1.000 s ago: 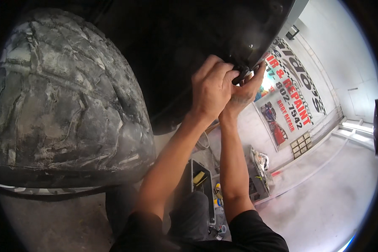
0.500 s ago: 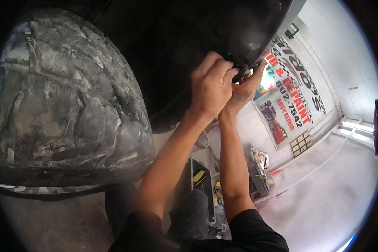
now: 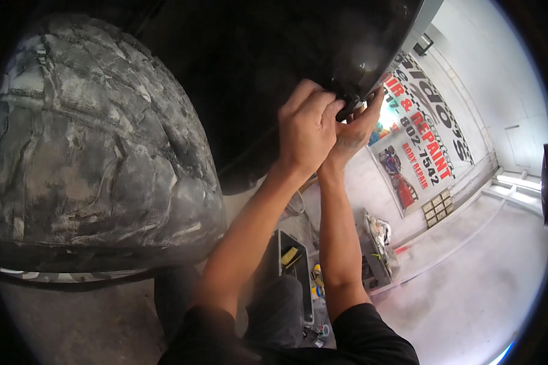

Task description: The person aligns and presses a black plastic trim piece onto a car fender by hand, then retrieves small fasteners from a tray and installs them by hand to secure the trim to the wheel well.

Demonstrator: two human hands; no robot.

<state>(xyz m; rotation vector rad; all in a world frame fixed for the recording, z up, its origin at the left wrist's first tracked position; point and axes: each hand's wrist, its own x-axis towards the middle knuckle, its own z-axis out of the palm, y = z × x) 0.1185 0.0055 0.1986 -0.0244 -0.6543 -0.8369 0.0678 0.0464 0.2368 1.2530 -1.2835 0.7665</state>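
Both arms reach up to the lower edge of a black body panel, beside a dark wheel well. A small black part at that edge sits between my hands; its exact kind is unclear. My left hand is closed, thumb and curled fingers pinching at this part. Just right of it and partly behind, my right hand has its fingers bent up around the panel edge, closed about the same part. The fingertips of both hands are partly hidden.
A large, worn, dusty tyre fills the left side. Below my arms stands a dark bin with a yellow item inside, small bottles and cans beside it. A printed banner hangs on the pale wall at right.
My hands stay at the same spot on the panel edge. The left fingers have shifted slightly downward, and the view has moved a little.
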